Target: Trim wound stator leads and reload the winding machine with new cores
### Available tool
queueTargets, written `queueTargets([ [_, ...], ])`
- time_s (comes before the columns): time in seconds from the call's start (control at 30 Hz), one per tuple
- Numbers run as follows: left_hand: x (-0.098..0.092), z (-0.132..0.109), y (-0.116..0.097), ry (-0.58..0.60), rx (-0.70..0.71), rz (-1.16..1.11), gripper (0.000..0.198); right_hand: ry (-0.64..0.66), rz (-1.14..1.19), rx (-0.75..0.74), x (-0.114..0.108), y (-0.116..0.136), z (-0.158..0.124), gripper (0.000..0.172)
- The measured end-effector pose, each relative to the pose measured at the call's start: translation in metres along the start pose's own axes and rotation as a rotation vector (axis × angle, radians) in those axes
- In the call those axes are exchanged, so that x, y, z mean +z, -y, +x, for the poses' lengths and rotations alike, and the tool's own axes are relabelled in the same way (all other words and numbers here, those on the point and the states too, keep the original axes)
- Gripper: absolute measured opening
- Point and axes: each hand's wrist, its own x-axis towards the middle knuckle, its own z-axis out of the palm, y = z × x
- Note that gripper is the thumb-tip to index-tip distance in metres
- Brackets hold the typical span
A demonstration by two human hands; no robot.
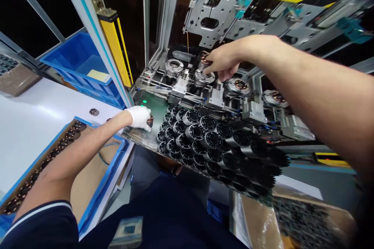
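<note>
My left hand (140,118), in a white glove, is closed on a copper-wound stator (150,121) just over the green and metal work surface (156,107). My bare right hand (224,61) reaches into the machine and grips another copper-wound stator (204,57), tilted right above a round metal fixture (204,78). Whether that stator touches the fixture I cannot tell. To the left stands a round fixture (174,67) with an open centre. Two fixtures on the right hold copper windings (242,85). Beside my left hand, dark cylindrical motor housings (196,132) stand in packed rows.
A blue-edged tray (96,186) with a row of stators lies under my left forearm. One loose stator (94,112) rests on the white table. Blue bins (87,62) and a yellow sensor post (115,46) stand at the left. Metal plates (210,19) hang above my right hand.
</note>
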Motion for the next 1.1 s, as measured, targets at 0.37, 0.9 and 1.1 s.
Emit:
queueTargets([
  [0.37, 0.058, 0.004, -0.013, -0.075, -0.238, -0.096, 0.049, 0.470, -0.334, -0.570, 0.128, 0.173, -0.053, 0.033],
  [0.9, -0.150, -0.001, -0.095, -0.680, 0.303, -0.100, 0.047, -0.203, -0.088, 0.015, 0.025, -0.207, -0.133, 0.048],
  [1.1, -0.238, 0.136, -0.180, -0.617, 0.237, 0.037, 0.063, -0.188, -0.068, 0.260, 0.087, -0.309, -0.139, 0.049],
])
